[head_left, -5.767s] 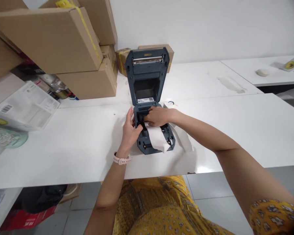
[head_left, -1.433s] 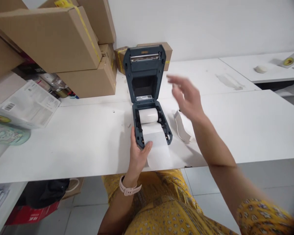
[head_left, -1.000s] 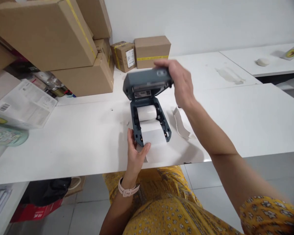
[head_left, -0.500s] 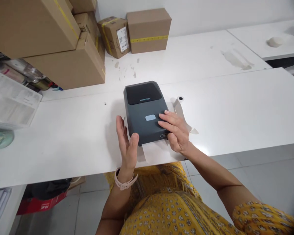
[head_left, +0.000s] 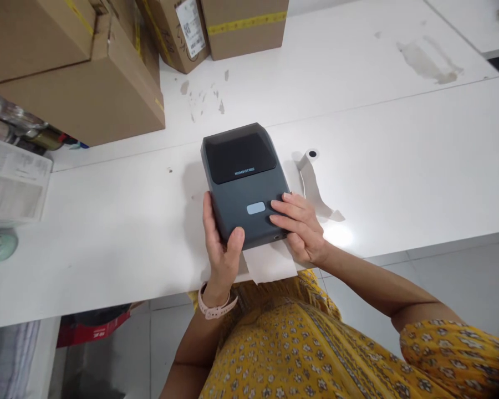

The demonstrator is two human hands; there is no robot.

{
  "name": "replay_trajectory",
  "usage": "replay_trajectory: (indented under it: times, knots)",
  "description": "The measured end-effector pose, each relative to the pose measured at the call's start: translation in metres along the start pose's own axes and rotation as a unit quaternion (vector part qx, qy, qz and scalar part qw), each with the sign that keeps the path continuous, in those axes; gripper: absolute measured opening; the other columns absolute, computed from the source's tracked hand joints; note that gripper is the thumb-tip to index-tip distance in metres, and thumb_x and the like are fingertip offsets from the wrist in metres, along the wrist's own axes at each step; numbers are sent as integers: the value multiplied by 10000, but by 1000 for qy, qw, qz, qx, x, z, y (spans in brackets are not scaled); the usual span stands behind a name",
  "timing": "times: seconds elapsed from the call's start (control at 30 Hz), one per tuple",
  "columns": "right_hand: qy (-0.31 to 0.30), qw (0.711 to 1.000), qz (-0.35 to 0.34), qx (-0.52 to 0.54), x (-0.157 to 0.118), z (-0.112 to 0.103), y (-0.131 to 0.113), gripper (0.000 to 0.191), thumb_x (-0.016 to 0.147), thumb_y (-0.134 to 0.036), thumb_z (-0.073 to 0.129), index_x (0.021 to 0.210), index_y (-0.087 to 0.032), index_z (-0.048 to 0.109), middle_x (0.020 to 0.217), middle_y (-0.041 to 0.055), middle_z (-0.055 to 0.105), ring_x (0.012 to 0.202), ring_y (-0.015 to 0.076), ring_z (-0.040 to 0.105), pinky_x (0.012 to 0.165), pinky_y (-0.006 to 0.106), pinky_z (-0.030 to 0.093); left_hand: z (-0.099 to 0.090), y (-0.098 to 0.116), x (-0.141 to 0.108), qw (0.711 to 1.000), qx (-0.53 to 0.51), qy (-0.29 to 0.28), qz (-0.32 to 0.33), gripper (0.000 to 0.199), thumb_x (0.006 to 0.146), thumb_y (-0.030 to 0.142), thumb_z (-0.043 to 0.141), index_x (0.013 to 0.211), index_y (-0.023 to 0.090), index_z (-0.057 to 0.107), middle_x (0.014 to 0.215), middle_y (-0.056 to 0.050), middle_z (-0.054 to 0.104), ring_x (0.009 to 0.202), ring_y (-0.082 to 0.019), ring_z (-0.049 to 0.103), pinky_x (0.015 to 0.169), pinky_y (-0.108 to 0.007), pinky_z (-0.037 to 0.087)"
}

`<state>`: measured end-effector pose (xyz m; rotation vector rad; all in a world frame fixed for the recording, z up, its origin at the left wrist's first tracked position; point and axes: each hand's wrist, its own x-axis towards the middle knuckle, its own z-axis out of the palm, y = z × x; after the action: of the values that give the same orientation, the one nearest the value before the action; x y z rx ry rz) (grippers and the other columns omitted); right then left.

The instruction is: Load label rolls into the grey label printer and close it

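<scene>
light is bright; glare spots the tabletop [head_left: 341, 235]; shadows are soft.

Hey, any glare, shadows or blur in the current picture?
Head view: bright glare on the white table near the right hand; soft shadow left of the label printer, whose lettering is legible; the lower right corner goes dark.

A white table [head_left: 399, 166] extends beyond the right hand [head_left: 305, 228], glare [head_left: 339, 234] shining just beside it, stains [head_left: 430, 58] well past it. Pale grey floor tiles [head_left: 461, 271] show lower, to its right.
</scene>
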<state>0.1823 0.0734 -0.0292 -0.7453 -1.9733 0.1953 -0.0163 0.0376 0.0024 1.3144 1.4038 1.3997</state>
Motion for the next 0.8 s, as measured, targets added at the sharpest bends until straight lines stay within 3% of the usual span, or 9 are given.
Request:
replay_trajectory:
  times: [0.13, 0.17, 0.23, 0.3, 0.4, 0.5, 0.63, 0.73, 0.8]
  knots:
    - [-5, 999, -37, 36, 7, -5, 4, 560, 1030, -231, 414, 1582, -309, 461, 1567, 5, 578, 1495, 240, 497, 1248, 516, 427, -6, -15, -20, 997, 34, 64, 38, 798, 907, 527, 710, 1589, 312, 353, 1657, -96, 381, 1508, -293, 415, 1181, -398, 440]
    - [-12, 999, -27, 44, 8, -5, 3, 548, 1037, -236, 405, 1577, -307, 469, 1567, 9, 578, 1498, 244, 493, 1251, 525, 422, -7, -19, -30, 992, 53, 102, 54, 759, 872, 498, 761, 1528, 303, 433, 1557, -100, 480, 1402, -271, 508, 1098, -369, 491]
    - [-4, 998, -10, 55, 7, -4, 1, 522, 1055, -262, 372, 1560, -312, 492, 1544, 13, 598, 1488, 253, 506, 1240, 542, 433, -10, -26, -52, 977, 74, 185, 75, 434, 879, 440, 765, 1249, 261, 628, 1173, -52, 648, 1018, -187, 625, 868, -290, 525]
    - [25, 998, -7, 54, 6, -1, -1, 502, 1066, -295, 344, 1534, -325, 524, 1506, 11, 631, 1462, 262, 536, 1219, 549, 457, -9, -25, -70, 995, 51, 90, -4, 248, 934, 459, 690, 925, 211, 678, 824, -2, 610, 730, -140, 550, 679, -253, 469]
    - [53, 998, -9, 45, 6, 4, -2, 487, 1072, -326, 333, 1507, -349, 551, 1468, -5, 658, 1432, 267, 568, 1198, 548, 476, -3, -13, -78, 982, -51, -75, -167, 371, 923, 529, 685, 813, 175, 705, 706, -4, 617, 673, -137, 531, 647, -259, 454]
    - [55, 998, -12, 41, 7, 6, -2, 480, 1070, -314, 343, 1499, -343, 558, 1459, 2, 664, 1426, 268, 571, 1181, 543, 486, 4, 1, -71, 949, -164, -89, -253, 416, 816, 559, 792, 913, 155, 771, 785, -31, 718, 709, -149, 587, 690, -274, 499]
    - [52, 998, -21, 39, 8, 6, -2, 482, 1063, -273, 345, 1495, -322, 554, 1441, 35, 666, 1421, 273, 561, 1163, 546, 486, 9, 1, -66, 920, -231, -76, -308, 470, 720, 544, 872, 951, 143, 791, 805, -46, 753, 664, -137, 597, 657, -269, 505]
    - [49, 998, -25, 34, 11, 4, -5, 470, 1060, -251, 348, 1475, -288, 565, 1400, 72, 667, 1399, 275, 556, 1160, 530, 465, 7, -4, -69, 930, -205, -75, -295, 462, 743, 529, 861, 991, 147, 781, 837, -45, 748, 717, -143, 607, 700, -271, 508]
    - [36, 999, -20, 2, 17, 1, -8, 446, 1064, -278, 366, 1461, -277, 570, 1344, 89, 672, 1339, 278, 576, 1131, 523, 455, 1, -5, -71, 952, -145, -95, -252, 392, 815, 532, 799, 889, 150, 755, 754, -18, 686, 682, -126, 556, 666, -255, 466]
